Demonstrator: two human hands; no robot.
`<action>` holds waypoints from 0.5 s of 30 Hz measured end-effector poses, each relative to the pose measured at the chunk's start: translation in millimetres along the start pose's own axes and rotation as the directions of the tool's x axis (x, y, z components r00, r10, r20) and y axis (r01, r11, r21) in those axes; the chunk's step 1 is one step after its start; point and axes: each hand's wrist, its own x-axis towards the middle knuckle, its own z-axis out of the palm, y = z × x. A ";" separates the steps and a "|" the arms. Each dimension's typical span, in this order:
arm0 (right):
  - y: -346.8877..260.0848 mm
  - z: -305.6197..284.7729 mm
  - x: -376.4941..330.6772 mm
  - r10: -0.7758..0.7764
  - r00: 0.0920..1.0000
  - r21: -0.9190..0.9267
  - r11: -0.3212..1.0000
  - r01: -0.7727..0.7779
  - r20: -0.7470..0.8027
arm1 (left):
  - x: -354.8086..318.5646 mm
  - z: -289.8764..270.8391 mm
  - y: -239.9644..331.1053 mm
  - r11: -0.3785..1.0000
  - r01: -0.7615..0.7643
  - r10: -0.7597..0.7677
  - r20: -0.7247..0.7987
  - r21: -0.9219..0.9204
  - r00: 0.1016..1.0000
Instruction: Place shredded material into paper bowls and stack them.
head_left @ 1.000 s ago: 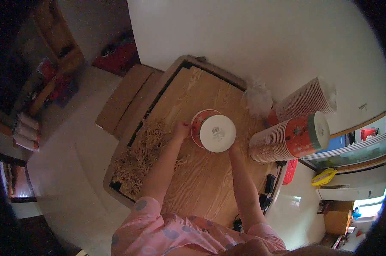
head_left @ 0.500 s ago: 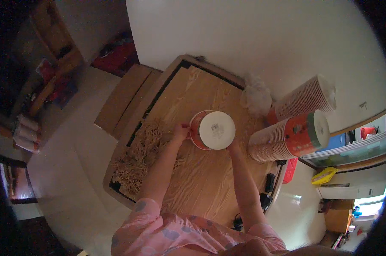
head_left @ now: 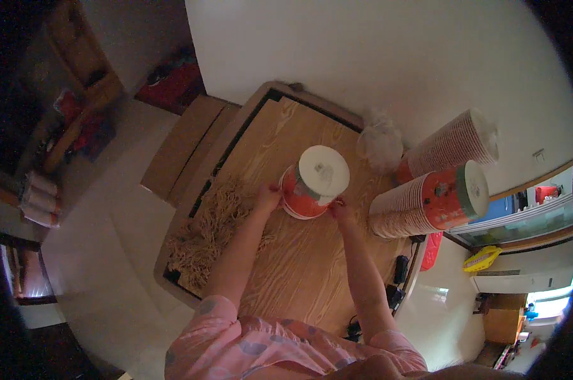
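A red paper cup [head_left: 305, 193] with a white lid [head_left: 324, 170] stands upright on the wooden table [head_left: 299, 278]. My left hand [head_left: 268, 196] grips the cup's left side near its base. On the cup's right side, low down, are the fingers of my right hand [head_left: 341, 209]. A heap of tan dried noodles [head_left: 210, 228] lies on the table just left of my left hand.
Two long stacks of red paper cups [head_left: 425, 202] [head_left: 454, 142] lie on their sides at the table's right. A clear plastic bag [head_left: 378, 142] sits behind them by the white wall. Black chargers and cables [head_left: 397, 278] lie along the right edge. Cardboard [head_left: 185, 145] lies on the floor at left.
The lidded cup has shifted slightly away from me and to the right with both hands on it. The lid now sits flat on top of the cup.
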 end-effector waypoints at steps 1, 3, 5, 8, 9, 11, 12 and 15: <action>-10.9 19.3 -13.3 0.006 0.988 -0.192 0.981 -0.035 -0.152 | -4.2 -5.2 -1.7 1.000 0.010 -0.010 -0.016 -0.002 1.000; -37.9 37.7 -34.5 -0.012 0.995 -0.249 0.969 -0.012 -0.095 | -16.5 -6.4 12.0 0.978 0.065 -0.070 -0.016 -0.197 0.997; -52.5 41.3 -42.5 -0.038 0.998 -0.297 0.955 0.021 -0.052 | -12.3 -2.8 13.1 0.996 0.017 -0.018 -0.009 -0.088 1.000; -76.9 59.4 -62.8 0.006 0.992 -0.240 0.970 -0.038 -0.129 | -0.9 -7.1 0.9 1.000 -0.002 0.003 0.031 -0.022 1.000; -89.5 69.2 -75.7 -0.014 0.994 -0.164 0.987 -0.003 -0.107 | 2.7 -11.7 -7.8 0.997 0.029 -0.025 0.065 -0.065 0.998; -113.4 76.1 -91.0 -0.047 0.993 -0.083 0.996 0.038 -0.105 | -2.6 -10.8 3.9 0.999 -0.048 0.049 0.033 -0.022 0.998; -121.5 75.4 -95.2 -0.107 0.984 -0.113 0.989 0.092 -0.139 | -7.4 -10.7 10.9 0.992 -0.120 0.120 0.000 0.026 0.993; -156.4 72.8 -122.9 -0.091 0.994 0.010 0.996 0.091 0.059 | -44.8 -28.2 33.2 0.866 -0.338 0.389 0.070 -0.369 0.919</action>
